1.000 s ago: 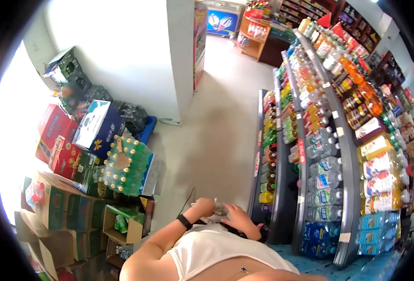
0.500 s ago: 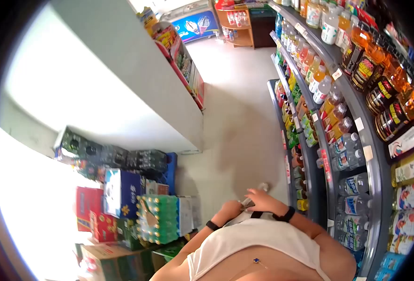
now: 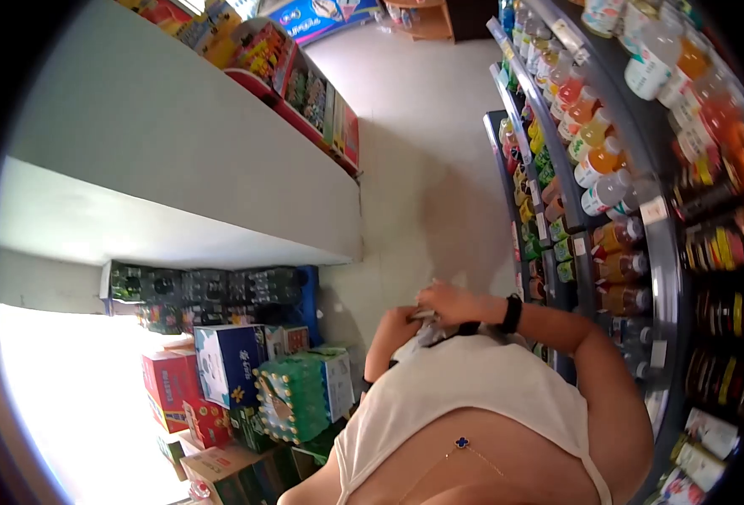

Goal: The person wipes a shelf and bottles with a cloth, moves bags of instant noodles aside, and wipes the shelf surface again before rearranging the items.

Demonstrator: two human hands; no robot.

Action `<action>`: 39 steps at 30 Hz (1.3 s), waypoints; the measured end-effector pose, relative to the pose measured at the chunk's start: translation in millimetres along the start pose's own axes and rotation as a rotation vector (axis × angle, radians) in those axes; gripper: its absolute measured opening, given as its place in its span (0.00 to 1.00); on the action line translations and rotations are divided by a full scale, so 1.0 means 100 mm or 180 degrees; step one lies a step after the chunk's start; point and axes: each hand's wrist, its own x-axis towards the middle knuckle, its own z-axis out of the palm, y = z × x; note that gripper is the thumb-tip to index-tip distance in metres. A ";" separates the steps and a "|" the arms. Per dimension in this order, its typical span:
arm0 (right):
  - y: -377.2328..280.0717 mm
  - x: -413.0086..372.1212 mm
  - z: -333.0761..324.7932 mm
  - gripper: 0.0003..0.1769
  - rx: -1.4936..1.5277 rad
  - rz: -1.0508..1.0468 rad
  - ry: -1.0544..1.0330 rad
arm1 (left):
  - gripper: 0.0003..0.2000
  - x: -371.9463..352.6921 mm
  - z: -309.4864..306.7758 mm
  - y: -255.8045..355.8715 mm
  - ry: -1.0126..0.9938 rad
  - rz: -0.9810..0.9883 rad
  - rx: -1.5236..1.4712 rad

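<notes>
My left hand [image 3: 401, 321] and my right hand [image 3: 449, 303] are together in front of my waist. The fingers of both look curled around a small pale grey, crumpled thing [image 3: 427, 333], partly hidden by the hands and too blurred to name. A black band [image 3: 512, 313] circles my right wrist. Below the hands is my white top [image 3: 465, 379].
Shelves [image 3: 612, 109] of bottled drinks run along the right. A white wall [image 3: 220, 160] stands left, with a snack rack [image 3: 292, 88] at its far end. Drink packs [image 3: 296, 396] and cartons [image 3: 229, 362] are stacked lower left. Tiled floor [image 3: 406, 143] stretches ahead between them.
The view has shifted forward along the aisle; the snack rack and near shelves look closer. Both hands sit higher in view, and the right fingers, more spread before, are now curled in.
</notes>
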 end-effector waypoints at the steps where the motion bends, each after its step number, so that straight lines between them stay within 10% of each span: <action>1: 0.12 0.01 -0.16 0.12 0.0049 0.0030 0.0018 | 0.16 0.18 -0.04 0.08 -0.0017 0.0056 0.0072; 5: 1.01 0.19 -0.65 0.11 -0.1003 -0.0224 0.0705 | 0.15 0.93 -0.35 0.06 0.0018 0.0421 -0.0357; 13: 2.89 0.00 -1.81 0.20 -0.0164 0.3092 0.0821 | 0.11 2.73 -1.96 -0.05 0.1470 0.0349 -0.0149; 14: 3.13 -0.10 -1.89 0.24 0.0104 0.3112 0.1278 | 0.09 2.97 -2.17 0.21 0.1435 0.0235 -0.0797; 16: 3.89 -0.32 -1.93 0.27 -0.0223 0.3598 0.0005 | 0.10 3.66 -2.49 0.47 0.1548 0.0793 -0.0533; 24: 4.49 -0.33 -2.61 0.31 0.1470 0.4527 0.0618 | 0.31 5.04 -3.58 2.94 0.1139 0.3780 -0.0784; 30: 5.63 0.26 -3.57 0.31 0.1094 0.4041 0.0307 | 0.42 6.03 -3.83 4.13 0.3210 0.3854 -0.2606; 35: 6.18 1.28 -5.22 0.26 -0.0168 0.3326 -0.0138 | 0.41 7.11 -4.15 4.31 -0.0223 0.4976 -0.4565; 39: 6.28 1.80 -6.25 0.25 -0.0259 0.3299 0.0276 | 0.41 7.85 -4.43 4.37 -0.0010 0.4675 -0.4563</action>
